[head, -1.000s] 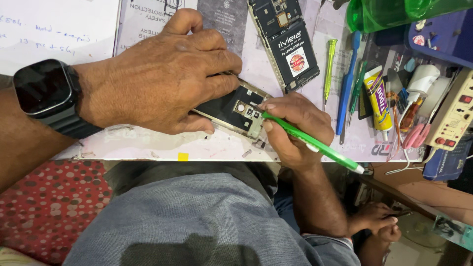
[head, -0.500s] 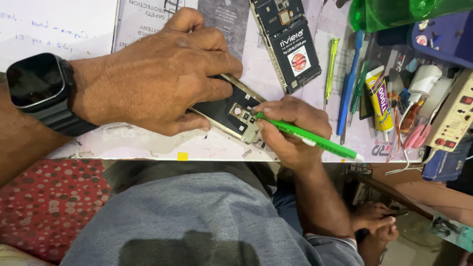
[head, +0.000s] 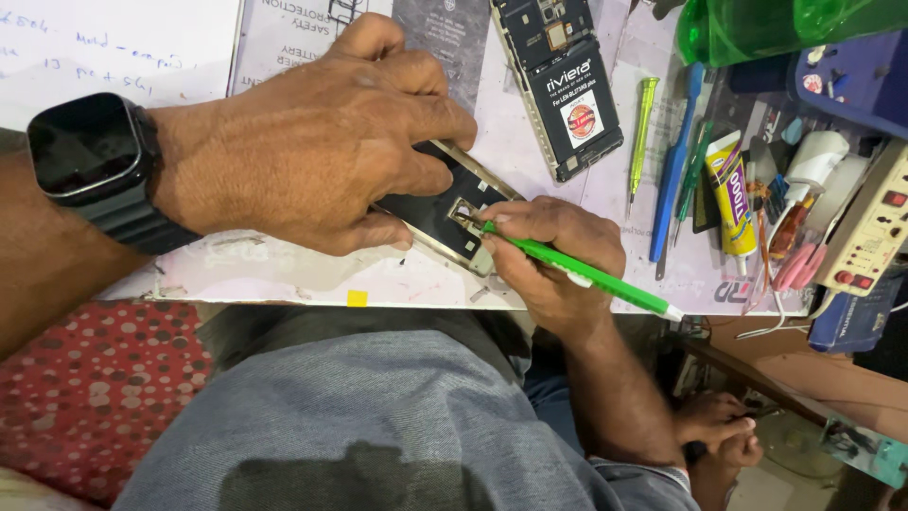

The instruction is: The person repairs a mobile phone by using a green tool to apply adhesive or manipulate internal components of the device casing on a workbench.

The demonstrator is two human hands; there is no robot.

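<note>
A: Closest, then: our lap in grey cloth (head: 378, 416), and a red dotted cushion (head: 104, 388) at the left. What sits above the table edge (head: 284, 284)?

B: Our right hand (head: 553, 255), fingers pinched around a green screwdriver (head: 586, 276). Its tip touches a small metal part on the opened phone (head: 445, 213).

A: And the phone itself?

B: Flat on the white mat, near the front edge, just beside a yellow sticker (head: 357, 298). Our left hand (head: 322, 142) presses it down, fingers curled over its upper side, thumb along the lower edge. A black smartwatch (head: 90, 156) is on that wrist.

A: Farther back?

B: A second phone (head: 563, 85), back cover off, lies tilted beyond the right hand. To its right we log a slim green tool (head: 643, 128), a blue tool (head: 676, 161) and a yellow glue tube (head: 730, 189). At the far right, a white power strip (head: 865, 232).
</note>
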